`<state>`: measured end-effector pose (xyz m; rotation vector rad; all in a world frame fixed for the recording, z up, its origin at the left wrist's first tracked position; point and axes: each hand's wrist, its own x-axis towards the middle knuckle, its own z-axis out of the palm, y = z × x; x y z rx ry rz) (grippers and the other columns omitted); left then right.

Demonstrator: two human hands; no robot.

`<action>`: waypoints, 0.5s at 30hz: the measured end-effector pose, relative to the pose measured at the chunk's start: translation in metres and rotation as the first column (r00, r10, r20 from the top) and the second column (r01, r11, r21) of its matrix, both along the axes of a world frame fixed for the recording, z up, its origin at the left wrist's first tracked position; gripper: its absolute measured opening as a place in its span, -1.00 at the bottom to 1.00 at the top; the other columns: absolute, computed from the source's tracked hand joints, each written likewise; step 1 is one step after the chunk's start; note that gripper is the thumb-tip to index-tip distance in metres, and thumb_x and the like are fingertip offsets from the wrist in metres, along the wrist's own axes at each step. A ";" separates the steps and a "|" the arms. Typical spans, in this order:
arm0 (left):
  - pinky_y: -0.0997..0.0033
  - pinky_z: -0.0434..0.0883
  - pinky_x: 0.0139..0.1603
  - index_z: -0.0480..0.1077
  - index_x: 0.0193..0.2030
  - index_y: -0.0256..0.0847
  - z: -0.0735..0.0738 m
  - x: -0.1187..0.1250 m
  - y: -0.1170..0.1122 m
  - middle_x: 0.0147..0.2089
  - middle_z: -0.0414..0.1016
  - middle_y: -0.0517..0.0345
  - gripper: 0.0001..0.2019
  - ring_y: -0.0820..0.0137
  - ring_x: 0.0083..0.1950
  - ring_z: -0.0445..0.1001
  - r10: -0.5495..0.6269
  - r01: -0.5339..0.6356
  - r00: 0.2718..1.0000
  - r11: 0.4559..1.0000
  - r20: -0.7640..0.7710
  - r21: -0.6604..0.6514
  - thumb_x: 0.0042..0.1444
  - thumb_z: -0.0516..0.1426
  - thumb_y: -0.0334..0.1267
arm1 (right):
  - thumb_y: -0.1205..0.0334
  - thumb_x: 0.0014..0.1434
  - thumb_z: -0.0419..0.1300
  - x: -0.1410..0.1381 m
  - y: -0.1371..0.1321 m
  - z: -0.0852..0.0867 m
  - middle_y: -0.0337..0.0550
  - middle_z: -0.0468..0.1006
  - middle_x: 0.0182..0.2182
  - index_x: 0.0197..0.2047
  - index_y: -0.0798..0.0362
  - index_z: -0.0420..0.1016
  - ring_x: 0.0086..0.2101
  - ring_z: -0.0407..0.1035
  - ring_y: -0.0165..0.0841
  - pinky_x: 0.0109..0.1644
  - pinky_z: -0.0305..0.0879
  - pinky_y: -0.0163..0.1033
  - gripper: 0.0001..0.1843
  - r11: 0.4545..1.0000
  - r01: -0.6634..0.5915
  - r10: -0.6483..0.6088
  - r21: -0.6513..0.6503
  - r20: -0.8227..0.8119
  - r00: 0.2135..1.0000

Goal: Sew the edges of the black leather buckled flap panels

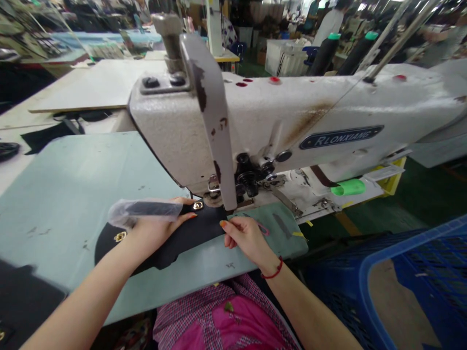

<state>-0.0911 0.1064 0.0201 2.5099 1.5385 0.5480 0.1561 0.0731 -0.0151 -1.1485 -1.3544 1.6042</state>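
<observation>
The black bag panel (182, 238) lies on the desk (73, 194), its end under the sewing machine (292, 126) foot. My left hand (153, 231) grips the plastic-wrapped strap (146, 210) against it; my right hand (246, 238) presses its edge with loose fingers, nothing gripped. Best kept flat, fingertips clear of the needle.

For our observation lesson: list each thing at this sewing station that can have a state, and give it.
Sewing machine: stained, paint chipped.
Black piece: flat on the table, one end under the sewing machine.
Strap: sleeved in clear plastic.
Left hand: palm down on the black piece.
Right hand: fingertips on the black piece's edge.
Thread cones: upright.
Blue crate: open-topped.
</observation>
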 end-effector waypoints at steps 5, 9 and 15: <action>0.05 0.49 -0.05 0.53 -0.14 -0.15 0.004 -0.007 0.018 -0.22 0.62 -0.01 -0.47 0.10 -0.15 0.57 -0.046 0.051 0.996 0.996 0.071 -0.067 0.24 -0.06 0.22 | -0.25 0.17 0.18 -0.003 0.009 0.004 -0.24 0.41 -0.69 -0.63 0.11 0.41 -0.64 0.27 -0.52 -0.52 0.20 -0.44 -0.40 1.000 -0.005 0.005 -0.026 -0.032 0.999; 0.02 0.46 0.03 0.54 -0.10 -0.27 0.006 -0.013 0.034 -0.09 0.63 -0.04 -0.37 0.12 -0.06 0.55 -0.112 0.124 0.989 0.985 0.101 -0.121 0.23 -0.07 0.26 | -0.25 0.17 0.17 -0.008 0.016 0.006 -0.25 0.38 -0.72 -0.65 0.11 0.39 -0.67 0.25 -0.54 -0.55 0.18 -0.45 -0.38 1.000 0.003 -0.005 -0.030 -0.041 0.999; 0.16 0.48 -0.12 0.57 -0.18 -0.28 -0.007 -0.016 0.055 -0.17 0.64 -0.07 -0.38 0.15 -0.17 0.59 -0.050 0.058 0.998 0.941 0.034 -0.333 0.22 -0.07 0.24 | -0.29 0.17 0.14 -0.016 0.022 0.011 -0.26 0.38 -0.73 -0.63 0.09 0.33 -0.72 0.23 -0.53 -0.62 0.13 -0.44 -0.37 0.998 0.057 -0.057 -0.023 0.030 0.998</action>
